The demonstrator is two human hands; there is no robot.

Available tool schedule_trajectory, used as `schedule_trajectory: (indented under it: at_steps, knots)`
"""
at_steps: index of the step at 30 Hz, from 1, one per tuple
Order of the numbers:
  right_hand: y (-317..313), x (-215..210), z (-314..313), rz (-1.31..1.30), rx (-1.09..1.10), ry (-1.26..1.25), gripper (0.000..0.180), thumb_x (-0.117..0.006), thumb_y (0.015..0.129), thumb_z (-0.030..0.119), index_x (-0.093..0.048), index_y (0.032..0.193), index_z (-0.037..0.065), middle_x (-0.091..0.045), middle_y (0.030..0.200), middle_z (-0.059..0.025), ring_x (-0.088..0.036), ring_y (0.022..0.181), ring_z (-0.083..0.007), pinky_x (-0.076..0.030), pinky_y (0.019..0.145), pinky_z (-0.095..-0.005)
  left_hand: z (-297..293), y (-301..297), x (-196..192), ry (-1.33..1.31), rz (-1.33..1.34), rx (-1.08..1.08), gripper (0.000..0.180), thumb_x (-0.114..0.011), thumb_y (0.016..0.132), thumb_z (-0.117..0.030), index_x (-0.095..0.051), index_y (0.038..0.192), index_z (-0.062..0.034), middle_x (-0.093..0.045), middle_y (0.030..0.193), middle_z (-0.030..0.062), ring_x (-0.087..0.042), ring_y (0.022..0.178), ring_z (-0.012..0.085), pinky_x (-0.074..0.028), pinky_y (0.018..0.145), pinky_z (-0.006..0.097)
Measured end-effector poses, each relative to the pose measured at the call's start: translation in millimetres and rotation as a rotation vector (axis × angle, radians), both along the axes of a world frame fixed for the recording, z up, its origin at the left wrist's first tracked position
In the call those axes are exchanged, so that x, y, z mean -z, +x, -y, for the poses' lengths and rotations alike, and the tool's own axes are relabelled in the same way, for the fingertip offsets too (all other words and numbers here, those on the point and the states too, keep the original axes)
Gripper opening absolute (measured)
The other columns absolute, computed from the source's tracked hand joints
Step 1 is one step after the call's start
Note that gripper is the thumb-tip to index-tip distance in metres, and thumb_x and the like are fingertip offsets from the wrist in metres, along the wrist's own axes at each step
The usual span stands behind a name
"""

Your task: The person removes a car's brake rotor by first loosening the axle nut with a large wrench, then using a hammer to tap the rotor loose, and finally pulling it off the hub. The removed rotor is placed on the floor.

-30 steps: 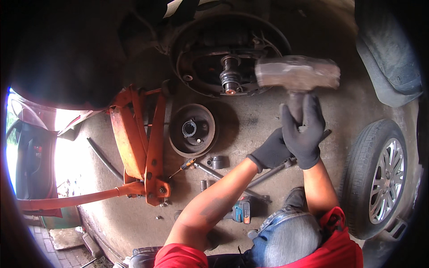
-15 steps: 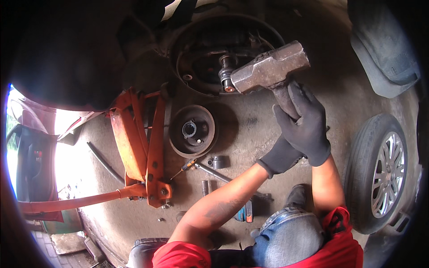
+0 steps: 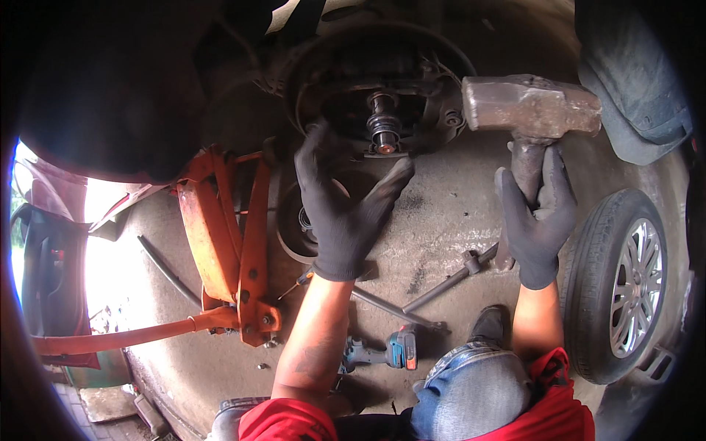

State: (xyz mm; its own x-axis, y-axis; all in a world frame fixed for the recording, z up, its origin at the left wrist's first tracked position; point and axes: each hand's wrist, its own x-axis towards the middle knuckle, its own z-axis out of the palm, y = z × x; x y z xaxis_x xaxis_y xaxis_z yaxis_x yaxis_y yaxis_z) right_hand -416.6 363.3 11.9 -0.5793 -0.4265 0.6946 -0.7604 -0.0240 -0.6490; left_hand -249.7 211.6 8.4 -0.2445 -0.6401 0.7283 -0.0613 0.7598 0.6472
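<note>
My right hand (image 3: 535,217), in a black glove, grips the handle of a heavy sledgehammer (image 3: 531,105) held upright, its steel head to the right of the wheel hub. My left hand (image 3: 340,202), also gloved, is spread open below the brake backing plate (image 3: 412,81), fingers reaching up beside the bare axle spindle (image 3: 383,126). A removed brake drum (image 3: 290,235) lies on the ground, mostly behind my left hand.
An orange floor jack (image 3: 234,246) with a long handle stands at the left under the car. A removed wheel (image 3: 627,283) stands at the right. A cross wrench (image 3: 441,285) and a blue cordless driver (image 3: 390,351) lie on the concrete near my knees.
My left hand has let go of the hammer handle and moved up-left toward the hub. The hammer head swung back from the spindle to the right and is now held by the right hand alone.
</note>
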Motion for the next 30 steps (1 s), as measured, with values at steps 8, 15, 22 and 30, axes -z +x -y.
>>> schedule_trajectory:
  at_steps: [8, 15, 22, 30]
  knots:
    - [2, -9, -10, -0.062, 0.055, -0.074, 0.051, -0.077, 0.077, 0.007, -0.056, 0.118, -0.014, -0.066, 0.105, -0.025, -0.067, 0.096, -0.0298, -0.05, 0.087, -0.0364, 14, -38, -9, -0.128, 0.124, -0.161, 0.039, -0.078, 0.072, -0.011, -0.061, 0.106, -0.0046, -0.061, 0.099, 0.0154, -0.061, 0.093, 0.0334, -0.05, 0.08, 0.04]
    - [6, -8, -9, -0.131, 0.024, -0.017, 0.046, -0.076, 0.076, 0.005, -0.058, 0.113, -0.014, -0.065, 0.101, -0.0258, -0.067, 0.091, -0.0341, -0.051, 0.082, -0.0383, 26, -39, -7, -0.144, 0.18, -0.155, 0.034, -0.075, 0.069, -0.006, -0.061, 0.099, -0.0061, -0.058, 0.097, 0.0172, -0.057, 0.091, 0.0361, -0.048, 0.073, 0.042]
    - [2, -3, -7, -0.124, 0.013, 0.023, 0.048, -0.077, 0.074, 0.004, -0.057, 0.115, -0.014, -0.064, 0.098, -0.0242, -0.066, 0.088, -0.0316, -0.051, 0.079, -0.0364, 36, -30, -10, -0.201, 0.262, -0.075, 0.031, -0.079, 0.065, -0.008, -0.065, 0.093, -0.0062, -0.063, 0.09, 0.0113, -0.06, 0.082, 0.0306, -0.049, 0.069, 0.038]
    - [-5, 13, -6, 0.007, -0.013, 0.054, 0.049, -0.077, 0.075, 0.003, -0.057, 0.116, -0.013, -0.065, 0.098, -0.0193, -0.065, 0.089, -0.0232, -0.051, 0.079, -0.0338, 48, -31, 23, -0.383, 0.17, -0.162, 0.046, -0.082, 0.065, -0.012, -0.068, 0.109, -0.0079, -0.068, 0.091, 0.0079, -0.061, 0.075, 0.0255, -0.051, 0.069, 0.034]
